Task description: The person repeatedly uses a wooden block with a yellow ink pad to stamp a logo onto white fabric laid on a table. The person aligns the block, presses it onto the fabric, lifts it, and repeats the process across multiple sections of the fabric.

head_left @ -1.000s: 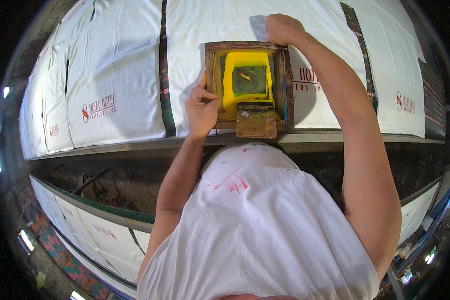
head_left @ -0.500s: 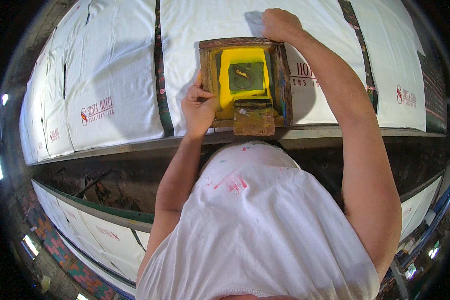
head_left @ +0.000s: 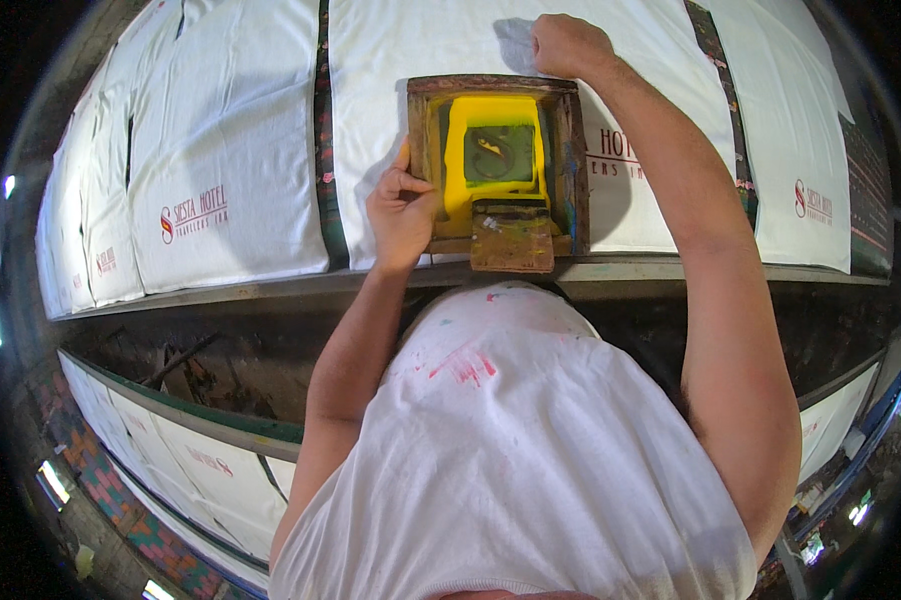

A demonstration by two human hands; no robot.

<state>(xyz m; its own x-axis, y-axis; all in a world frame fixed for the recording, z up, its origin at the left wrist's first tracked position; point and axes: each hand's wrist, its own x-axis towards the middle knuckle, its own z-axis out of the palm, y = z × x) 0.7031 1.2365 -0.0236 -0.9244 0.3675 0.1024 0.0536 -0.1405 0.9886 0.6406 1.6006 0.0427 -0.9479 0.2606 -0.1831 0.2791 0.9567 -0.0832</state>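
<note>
In the head view, my left fingers (head_left: pixel 397 184) hold the left side of the wooden printing screen (head_left: pixel 490 84), which sits on white cloth (head_left: pixel 390 45); a squeegee (head_left: pixel 511 241) leans over its near rim. My right fingers (head_left: pixel 548 43) are curled fist-like by its far right corner, contents hidden. Since half a second ago, little has changed.

The left hand (head_left: pixel 400 218) holds the left side of a wooden frame (head_left: pixel 574 165) over white cloth (head_left: pixel 400 50). Inside, yellow paint (head_left: pixel 456 150) surrounds a green square (head_left: pixel 515 168); a squeegee (head_left: pixel 511 242) rests across the near edge. The right hand (head_left: pixel 572 46), closed, is just beyond the far right corner.
</note>
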